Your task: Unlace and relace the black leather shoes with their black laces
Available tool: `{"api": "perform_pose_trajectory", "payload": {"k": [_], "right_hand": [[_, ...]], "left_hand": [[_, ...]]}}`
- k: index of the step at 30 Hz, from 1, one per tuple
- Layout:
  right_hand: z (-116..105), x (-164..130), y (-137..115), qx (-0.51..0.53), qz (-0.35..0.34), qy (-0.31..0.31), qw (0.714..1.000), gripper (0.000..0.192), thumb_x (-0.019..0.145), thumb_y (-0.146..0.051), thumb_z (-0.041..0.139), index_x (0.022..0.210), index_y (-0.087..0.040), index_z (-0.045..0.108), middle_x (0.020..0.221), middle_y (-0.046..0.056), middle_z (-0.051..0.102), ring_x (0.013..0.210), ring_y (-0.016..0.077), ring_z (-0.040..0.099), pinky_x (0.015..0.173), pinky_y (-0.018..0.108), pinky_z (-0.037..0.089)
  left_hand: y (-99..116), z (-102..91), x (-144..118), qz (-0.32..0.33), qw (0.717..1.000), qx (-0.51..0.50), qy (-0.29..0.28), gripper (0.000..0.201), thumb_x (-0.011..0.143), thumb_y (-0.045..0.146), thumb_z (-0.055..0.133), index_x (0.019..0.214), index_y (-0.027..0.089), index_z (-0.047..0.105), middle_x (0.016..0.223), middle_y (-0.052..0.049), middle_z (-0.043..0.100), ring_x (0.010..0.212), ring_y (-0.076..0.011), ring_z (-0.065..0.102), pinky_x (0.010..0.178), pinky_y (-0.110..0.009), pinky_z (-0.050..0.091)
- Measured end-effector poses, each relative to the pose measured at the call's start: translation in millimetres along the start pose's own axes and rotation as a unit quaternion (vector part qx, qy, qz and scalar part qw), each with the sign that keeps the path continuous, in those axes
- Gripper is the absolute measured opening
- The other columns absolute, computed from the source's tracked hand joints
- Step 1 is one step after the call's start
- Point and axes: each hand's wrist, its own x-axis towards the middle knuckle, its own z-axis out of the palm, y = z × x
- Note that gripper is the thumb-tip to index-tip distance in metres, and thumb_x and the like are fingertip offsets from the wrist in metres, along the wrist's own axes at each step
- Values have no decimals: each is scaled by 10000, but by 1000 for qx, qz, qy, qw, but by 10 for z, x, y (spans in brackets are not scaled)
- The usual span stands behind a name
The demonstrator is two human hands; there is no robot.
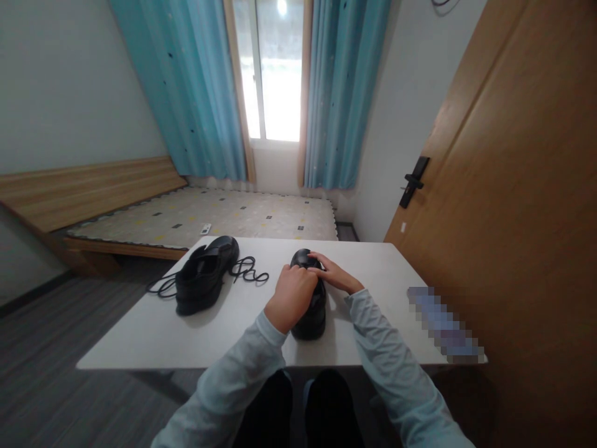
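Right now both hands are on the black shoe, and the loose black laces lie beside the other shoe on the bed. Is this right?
Not quite. Both the left hand and right hand are on the black shoe, but the other shoe and the laces lie on the white table, not the bed, as the head view shows.

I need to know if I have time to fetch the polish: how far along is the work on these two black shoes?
Done: the left shoe stands unlaced, its black laces loose on the white table. In hand: the left hand and right hand both rest on the right shoe, fingers near its top. Whether its lace is out cannot be told; the hands cover it.
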Motion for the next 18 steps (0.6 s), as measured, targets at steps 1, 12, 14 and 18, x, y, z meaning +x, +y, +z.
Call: {"api": "perform_pose_trajectory", "payload": {"k": [1, 12, 14, 18], "right_hand": [[1, 2, 10, 1, 1, -3, 1000, 649, 758, -592, 578, 1271, -200, 508, 1431, 103, 397, 1347, 265, 323, 1143, 431, 193], [-68, -10, 19, 34, 19, -48, 998, 638, 811, -573, 508, 1327, -198, 464, 1505, 79, 291, 1399, 257, 216, 1164, 432, 90], [-75, -9, 17, 40, 24, -55, 997, 635, 817, -560, 503, 1334, -195, 455, 1511, 78, 277, 1404, 255, 201, 1164, 432, 78], [-76, 0, 28, 43, 28, -61, 997, 637, 819, -544, 505, 1341, -184, 444, 1514, 81, 269, 1408, 246, 191, 1166, 419, 68]], "left_hand": [[-6, 1, 17, 9, 1000, 2, -8, 149, 814, 140, 557, 899, 143, 679, 854, -129, 692, 908, -269, 642, 788, -380, 444], [63, 59, 152, 52, 998, 9, -25, 247, 846, 113, 450, 860, 116, 696, 880, -152, 700, 900, -280, 652, 785, -405, 450], [89, 68, 151, 50, 998, 15, -29, 251, 851, 120, 445, 878, 102, 694, 899, -163, 697, 913, -280, 646, 793, -405, 439], [124, 80, 148, 54, 998, 34, -29, 253, 848, 112, 442, 892, 84, 690, 916, -171, 688, 940, -282, 620, 807, -410, 415]]}}
